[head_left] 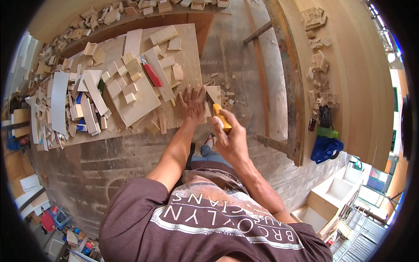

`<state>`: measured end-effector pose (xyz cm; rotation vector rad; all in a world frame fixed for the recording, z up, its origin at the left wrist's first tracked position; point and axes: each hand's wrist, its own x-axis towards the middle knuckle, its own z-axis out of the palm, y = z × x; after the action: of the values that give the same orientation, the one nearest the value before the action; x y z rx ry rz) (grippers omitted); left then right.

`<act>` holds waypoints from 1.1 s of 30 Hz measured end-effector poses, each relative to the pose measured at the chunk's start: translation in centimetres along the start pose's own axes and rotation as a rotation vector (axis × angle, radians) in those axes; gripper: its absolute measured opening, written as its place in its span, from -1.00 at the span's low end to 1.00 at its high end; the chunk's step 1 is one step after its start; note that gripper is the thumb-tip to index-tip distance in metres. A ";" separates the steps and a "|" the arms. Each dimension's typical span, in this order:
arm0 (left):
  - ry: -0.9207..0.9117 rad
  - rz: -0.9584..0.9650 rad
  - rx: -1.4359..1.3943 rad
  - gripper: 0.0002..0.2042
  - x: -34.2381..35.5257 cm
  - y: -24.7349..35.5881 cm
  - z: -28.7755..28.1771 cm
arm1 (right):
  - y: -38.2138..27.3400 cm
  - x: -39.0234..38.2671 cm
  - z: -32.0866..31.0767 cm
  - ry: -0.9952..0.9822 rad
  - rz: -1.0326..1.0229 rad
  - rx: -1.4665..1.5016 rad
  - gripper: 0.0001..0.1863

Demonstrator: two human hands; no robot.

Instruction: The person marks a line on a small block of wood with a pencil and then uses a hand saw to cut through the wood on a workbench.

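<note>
My left hand [193, 102] lies flat with fingers spread at the right edge of a plywood work board [190, 52]. Beside its fingertips a small pale wood piece [214, 92] sticks out past that edge. My right hand [232, 137] is closed round the yellow handle of a handsaw [223, 117]. The saw's thin blade is seen nearly edge-on, close to the wood piece; whether they touch I cannot tell. Left of my hands are a red tool with a metal end [152, 73], a long wood strip [158, 74] and a flat panel [135, 102] bearing small blocks.
Piled wood strips and blocks [89, 94] cover the board's left side. Offcuts [224, 94] lie on the floor past its right edge. A wooden bench [355, 87] at the right bears small wooden pieces and a blue bag [326, 148]. A white box [342, 187] stands lower right.
</note>
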<state>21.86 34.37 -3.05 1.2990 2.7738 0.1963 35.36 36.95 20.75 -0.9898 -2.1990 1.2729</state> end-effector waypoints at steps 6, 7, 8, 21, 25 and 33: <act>-0.041 -0.033 -0.060 -0.25 -0.1 -0.5 -0.5 | -4.5 6.2 -2.7 -0.190 0.403 0.288 -0.53; -0.012 -0.022 -0.054 -0.26 0.3 -0.5 -0.4 | -2.8 8.4 -1.5 -0.200 0.392 0.240 -0.54; 0.001 -0.005 -0.052 -0.27 0.2 -0.3 -0.3 | -0.5 9.8 -0.2 -0.207 0.399 0.191 -0.52; 0.040 -0.023 -0.129 -0.30 -0.2 -0.6 0.0 | -1.5 13.6 2.2 -0.285 0.362 0.051 -0.52; 0.049 -0.023 -0.160 -0.29 -0.2 -0.6 -0.2 | -0.7 9.0 3.0 -0.154 0.286 0.108 -0.62; -0.034 -0.027 -0.112 -0.29 -0.8 -0.3 -0.5 | -4.5 -2.2 -2.4 -0.074 0.352 0.042 -0.59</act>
<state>22.06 33.48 -2.59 1.2257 2.7074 0.3202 36.74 35.17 25.80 -1.3786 -2.1040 1.5209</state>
